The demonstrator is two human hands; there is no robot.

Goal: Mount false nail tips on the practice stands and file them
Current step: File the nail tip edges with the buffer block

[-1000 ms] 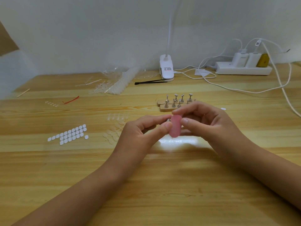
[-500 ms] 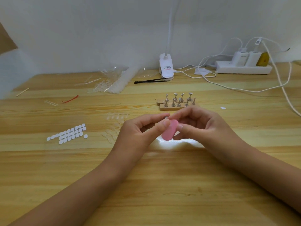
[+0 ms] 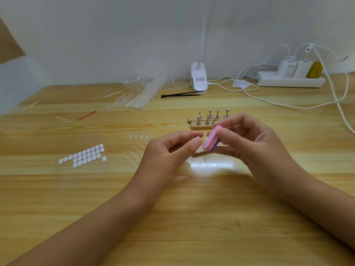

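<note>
My left hand point(image 3: 169, 150) pinches a small metal practice stand point(image 3: 197, 135) between thumb and forefinger, with a clear nail tip point(image 3: 198, 149) showing faintly below the thumb. My right hand point(image 3: 247, 141) holds a pink and purple nail file block point(image 3: 211, 141) tilted against that tip. Behind my hands, two wooden bases point(image 3: 199, 126) carry several more metal stands point(image 3: 209, 115). Loose clear nail tips point(image 3: 134, 156) lie on the table left of my left hand.
White adhesive tabs point(image 3: 84, 155) lie in rows at the left. Farther back are a clear plastic bag of tips point(image 3: 138, 93), black tweezers point(image 3: 180, 94), a white clamp lamp point(image 3: 199, 77), a power strip point(image 3: 290, 81) with cables, a red strip point(image 3: 86, 115) and a wooden stick point(image 3: 30, 106).
My right hand has turned the file from upright to slanted and stroked it along the tip, so its purple side now shows. My left hand has stayed in place.
</note>
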